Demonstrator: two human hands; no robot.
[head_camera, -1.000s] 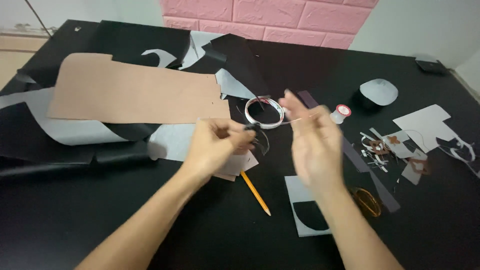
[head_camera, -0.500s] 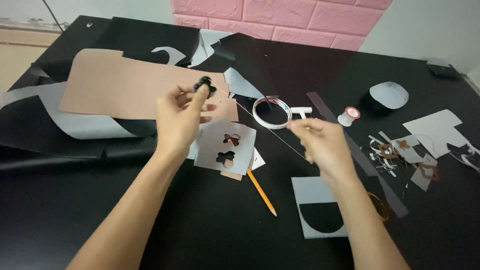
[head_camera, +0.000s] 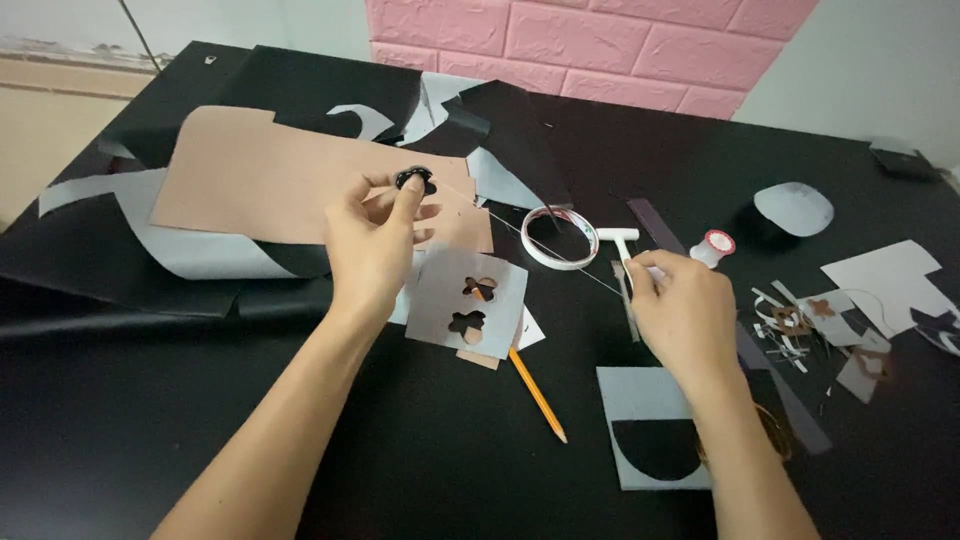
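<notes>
Her left hand (head_camera: 372, 248) pinches a small black piece (head_camera: 415, 180) up over the tan sheet (head_camera: 270, 180). A taut thread (head_camera: 530, 237) runs right to the right hand (head_camera: 684, 318), whose fingers pinch its end, near a tape roll (head_camera: 560, 238) and pencil (head_camera: 536, 393).

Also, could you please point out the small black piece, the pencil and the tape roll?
small black piece (head_camera: 414, 180), head view, its top face.
pencil (head_camera: 537, 394), head view, mid-shaft.
tape roll (head_camera: 545, 255), head view, near rim.
</notes>
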